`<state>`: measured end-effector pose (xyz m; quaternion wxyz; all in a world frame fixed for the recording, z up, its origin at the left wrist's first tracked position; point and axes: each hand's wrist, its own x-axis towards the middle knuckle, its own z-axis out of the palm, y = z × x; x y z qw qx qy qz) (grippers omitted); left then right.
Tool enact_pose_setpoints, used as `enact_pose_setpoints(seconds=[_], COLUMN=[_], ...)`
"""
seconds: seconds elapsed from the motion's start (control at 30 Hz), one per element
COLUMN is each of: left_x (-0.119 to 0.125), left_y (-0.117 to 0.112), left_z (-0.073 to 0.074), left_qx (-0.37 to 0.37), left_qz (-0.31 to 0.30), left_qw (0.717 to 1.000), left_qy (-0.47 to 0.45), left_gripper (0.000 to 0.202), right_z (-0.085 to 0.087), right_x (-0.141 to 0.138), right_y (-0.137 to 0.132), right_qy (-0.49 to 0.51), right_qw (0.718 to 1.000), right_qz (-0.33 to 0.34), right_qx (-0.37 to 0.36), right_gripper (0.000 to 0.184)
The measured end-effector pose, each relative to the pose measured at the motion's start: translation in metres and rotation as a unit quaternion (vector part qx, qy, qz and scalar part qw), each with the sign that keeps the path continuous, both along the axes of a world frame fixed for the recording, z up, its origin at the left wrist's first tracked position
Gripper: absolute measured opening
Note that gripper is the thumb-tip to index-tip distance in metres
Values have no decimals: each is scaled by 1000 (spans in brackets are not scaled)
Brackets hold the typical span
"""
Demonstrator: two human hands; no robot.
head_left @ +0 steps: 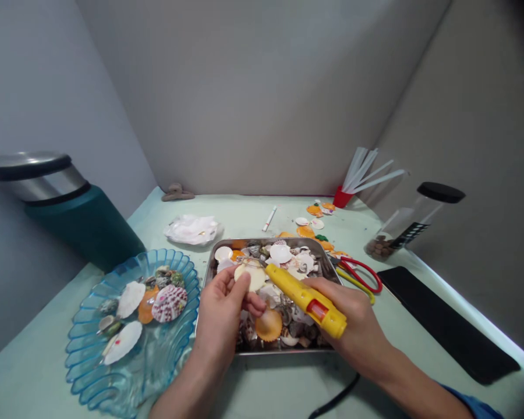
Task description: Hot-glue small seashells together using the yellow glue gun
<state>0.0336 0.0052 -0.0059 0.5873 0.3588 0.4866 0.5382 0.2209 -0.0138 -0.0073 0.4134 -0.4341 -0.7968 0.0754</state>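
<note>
My left hand (225, 311) pinches a pale cream scallop shell (253, 277) between thumb and fingers, over a metal tray (210, 265) heaped with several mixed seashells. My right hand (353, 323) is wrapped round a yellow glue gun (303, 297) with a red trigger. Its nozzle points left and touches the held shell's edge. A black cord (334, 398) runs from under my right wrist toward the near table edge.
A blue glass dish (113, 372) with several shells sits at left, behind it a teal bin with a steel lid (61, 203). Red scissors (362, 270), a black pad (445, 323), a tilted jar (413, 224), a red cup of glue sticks (353, 183) and a white cloth (192, 228) lie around.
</note>
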Motion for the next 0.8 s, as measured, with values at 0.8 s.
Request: enact_pose_setpoints(seconds=[0.8], left_x=[1], left_y=[1], left_z=[0], left_qx=[1], left_qz=[23], left_qw=[1000], left_qy=[-14], left_gripper=[33], right_z=[1], right_x=[1], right_y=[-2], right_qy=[-7], right_qw=[1000], right_qz=[2], right_qx=[-19], right_gripper=[11])
